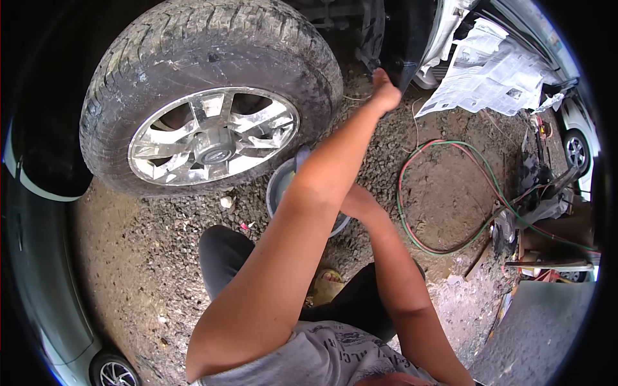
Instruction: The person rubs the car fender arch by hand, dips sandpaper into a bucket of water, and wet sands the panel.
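My left arm reaches up and across the view. My left hand (385,94) is at the edge of a dark vehicle panel (407,48), with a thumb or finger pointing up and the other fingers hidden. Below it, my right hand (360,203) is over the right side of a round grey basin (271,187); its fingers are hidden behind my left forearm. That forearm also covers most of the basin, so its contents are unclear. A large muddy tyre (309,61) with a shiny spoked wheel (209,106) stands just left of my left hand.
A red and green hose (400,186) loops on the gravel at the right. Newspaper sheets (492,71) hang from a vehicle at the upper right. A grey panel (541,328) lies at the lower right. Another car (38,257) stands along the left edge.
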{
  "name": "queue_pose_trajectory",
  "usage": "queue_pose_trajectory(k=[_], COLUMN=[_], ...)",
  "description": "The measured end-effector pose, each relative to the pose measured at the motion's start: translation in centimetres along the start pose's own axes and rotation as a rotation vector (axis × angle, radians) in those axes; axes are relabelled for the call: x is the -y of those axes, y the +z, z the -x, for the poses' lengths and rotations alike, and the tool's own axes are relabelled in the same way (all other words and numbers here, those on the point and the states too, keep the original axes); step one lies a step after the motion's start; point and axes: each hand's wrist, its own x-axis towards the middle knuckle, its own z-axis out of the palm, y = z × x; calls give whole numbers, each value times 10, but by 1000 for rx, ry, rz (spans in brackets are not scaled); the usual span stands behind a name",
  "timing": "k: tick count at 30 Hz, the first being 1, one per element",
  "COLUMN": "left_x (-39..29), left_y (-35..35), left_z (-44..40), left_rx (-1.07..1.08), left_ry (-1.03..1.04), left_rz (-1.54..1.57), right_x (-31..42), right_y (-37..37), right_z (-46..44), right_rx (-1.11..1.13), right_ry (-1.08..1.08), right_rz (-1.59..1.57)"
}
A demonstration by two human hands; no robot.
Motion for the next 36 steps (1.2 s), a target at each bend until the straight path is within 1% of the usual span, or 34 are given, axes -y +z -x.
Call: queue_pose_trajectory(k=[1,2,4,5,6,7,10,11,12,14,16,18,19,20,21,22,24,26,28,30,31,34,36], left_x=[-6,-18,-42,-52,-59,-65,-51,-35,-18,34,49,71,65,58,94,95,126,171,229,282,294,288,282], left_y=[11,23,31,33,34,34,44,51,51,46,22,-19,-51,-82,-98,-121,-150,-157,-155,-147,-144,-136,-131], left_z=[12,27,49,50,52,56,61,51,49,55,82,118,146,174,191,216,254,280,292,301,304,301,301], left_rx=[19,-22,-85,-121,-155,-178,-289,-271,-151,38,124,64,79,91,-47,25,239,397,512,576,614,812,801], left_ry=[-1,-8,46,115,178,192,303,191,-32,50,65,165,91,17,126,-14,-201,-278,-263,-204,-174,-202,-275], left_rz=[87,145,273,313,352,355,204,202,389,67,-118,-229,-298,-367,-433,-538,-783,-970,-1078,-1099,-1109,-1165,-1075], right_x=[4,-1,-19,-22,-23,-24,-20,-19,-17,-13,-14,-22,-38,-11,-1,5,-5,-33,-61,-59,-56,-44,-42], right_y=[-1,3,9,11,12,11,6,4,4,9,23,47,67,58,56,58,72,100,126,126,129,131,145], right_z=[0,2,7,10,13,13,7,3,1,-2,-11,-29,-48,-33,-29,-27,-28,-32,-36,-28,-23,-20,-33], right_rx=[31,-28,-151,-247,-282,-290,-224,-200,-179,-156,-157,-183,-128,-101,-70,-41,-75,-102,-119,-21,31,68,134], right_ry=[30,-10,-91,-150,-168,-174,-126,-113,-103,-109,-154,-214,-163,-65,-48,-28,-53,-85,-125,-69,-37,64,188], right_rz=[-11,-45,-101,-226,-296,-332,-345,-336,-330,-297,-148,57,144,248,250,251,241,285,382,494,544,569,648])
